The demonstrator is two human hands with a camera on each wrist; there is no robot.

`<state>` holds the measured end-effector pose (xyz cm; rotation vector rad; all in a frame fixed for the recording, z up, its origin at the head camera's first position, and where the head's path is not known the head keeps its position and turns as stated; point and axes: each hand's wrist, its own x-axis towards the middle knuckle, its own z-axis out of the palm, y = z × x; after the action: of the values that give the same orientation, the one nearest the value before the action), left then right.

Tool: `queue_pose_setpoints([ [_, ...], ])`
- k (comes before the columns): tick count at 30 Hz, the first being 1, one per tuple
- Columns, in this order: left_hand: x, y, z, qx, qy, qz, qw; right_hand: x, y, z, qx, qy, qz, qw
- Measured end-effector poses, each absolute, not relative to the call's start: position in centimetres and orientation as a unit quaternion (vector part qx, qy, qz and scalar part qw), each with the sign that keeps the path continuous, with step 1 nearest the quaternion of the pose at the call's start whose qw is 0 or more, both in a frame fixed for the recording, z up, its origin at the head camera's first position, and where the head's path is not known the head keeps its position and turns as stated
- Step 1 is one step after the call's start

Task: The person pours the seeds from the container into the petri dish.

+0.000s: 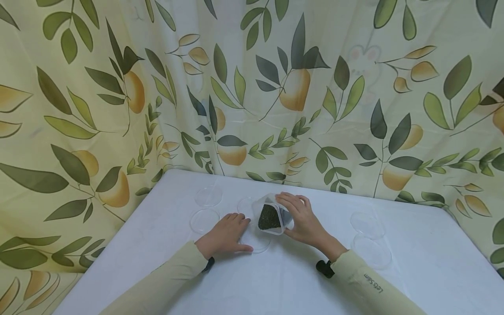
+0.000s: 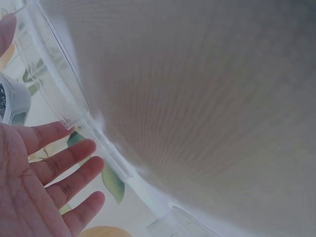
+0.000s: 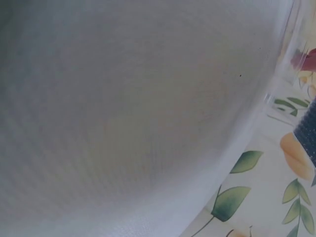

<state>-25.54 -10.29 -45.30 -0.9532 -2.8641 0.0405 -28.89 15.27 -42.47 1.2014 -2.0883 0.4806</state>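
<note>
My right hand [image 1: 305, 221] grips a clear plastic container [image 1: 278, 230] by its side, tilted so that its mouth faces me. Dark green-black, grainy contents [image 1: 269, 217] show inside it. My left hand [image 1: 226, 234] has its fingers spread at the edge of a clear round dish [image 1: 257, 251], just below the container. From the left wrist, the hand [image 2: 44, 182] shows palm and straight fingers, one fingertip at the wall of the clear dish [image 2: 54, 64]. In the right wrist view, a slice of the dark contents [image 3: 307, 136] appears at the right edge; the gripping fingers are hidden there.
Behind the container lies another clear round dish [image 1: 243, 204]. Two more, a far dish [image 1: 208, 196] and a near dish [image 1: 204, 220], sit to the left. On the right are a far dish [image 1: 367, 225] and a near dish [image 1: 372, 251]. A leaf-patterned curtain [image 1: 252, 96] borders the white table [image 1: 275, 284].
</note>
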Motion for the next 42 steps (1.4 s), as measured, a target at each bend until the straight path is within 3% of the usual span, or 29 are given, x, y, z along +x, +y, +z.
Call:
queue_pose_setpoints([
  [42, -25.32, -10.18, -44.83, -0.314, -0.947, 0.01, 0.063, -28.9, 14.91, -42.69, 0.461, -0.807, 0.177, 0.323],
])
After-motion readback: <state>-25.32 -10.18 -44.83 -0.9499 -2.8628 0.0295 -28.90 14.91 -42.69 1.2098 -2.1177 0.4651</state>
